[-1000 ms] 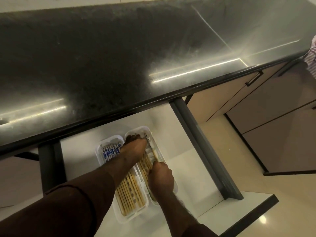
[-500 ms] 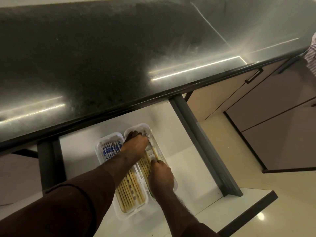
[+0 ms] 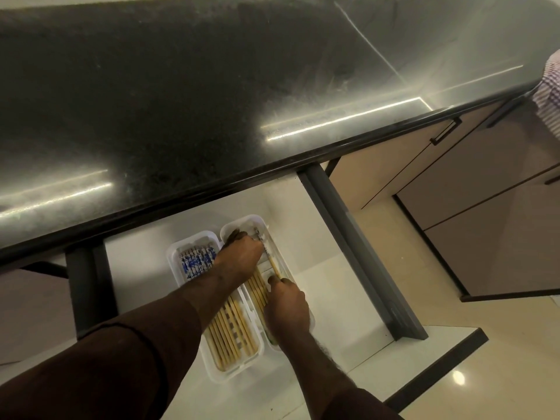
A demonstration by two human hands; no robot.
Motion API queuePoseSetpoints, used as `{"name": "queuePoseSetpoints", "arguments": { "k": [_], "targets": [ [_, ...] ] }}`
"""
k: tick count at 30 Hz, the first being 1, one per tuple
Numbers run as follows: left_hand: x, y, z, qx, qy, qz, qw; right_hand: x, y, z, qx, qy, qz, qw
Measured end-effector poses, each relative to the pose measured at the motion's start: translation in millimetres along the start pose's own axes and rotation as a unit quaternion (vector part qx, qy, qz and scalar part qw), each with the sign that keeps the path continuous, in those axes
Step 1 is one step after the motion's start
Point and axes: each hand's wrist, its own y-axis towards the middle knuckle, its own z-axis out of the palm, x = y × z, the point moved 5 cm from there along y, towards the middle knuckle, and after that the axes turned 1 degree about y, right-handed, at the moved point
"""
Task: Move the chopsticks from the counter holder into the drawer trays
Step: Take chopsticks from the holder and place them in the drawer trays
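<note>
Both in the right tray (image 3: 263, 223): right hand (image 3: 288, 307) pinching one chopstick (image 3: 272, 263); left hand (image 3: 241, 257) apparently pressing chopsticks, grip unclear.

Counter (image 3: 157, 95): dark speckled stone, polished, glossy with streaked light glare. Drawer (image 3: 342, 301) floor: smooth white, faint sheen; side rails (image 3: 360, 253) matt grey, metal-looking. Two trays (image 3: 194, 247): white plastic, smooth, slightly translucent. Chopsticks (image 3: 230, 334): pale wood or bamboo, matt; far ends of the left lot printed blue and white. Cabinet fronts (image 3: 497, 207), far right: matt taupe. Floor (image 3: 485, 377): glossy tile. Sleeves (image 3: 100, 371): dark matt cloth.
</note>
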Motion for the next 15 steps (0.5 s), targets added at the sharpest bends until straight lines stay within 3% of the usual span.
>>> {"name": "queuePoseSetpoints", "arguments": {
  "k": [9, 15],
  "targets": [
    [-5, -15, -22, -0.062, -0.069, 0.035, 0.995, 8, -10, -38, -0.027, 0.007, 0.013, 1.0],
    [-13, -54, -54, -0.165, -0.139, 0.059, 0.975, 18, -31, -82, -0.082, 0.021, 0.007, 0.996]
  ]
}}
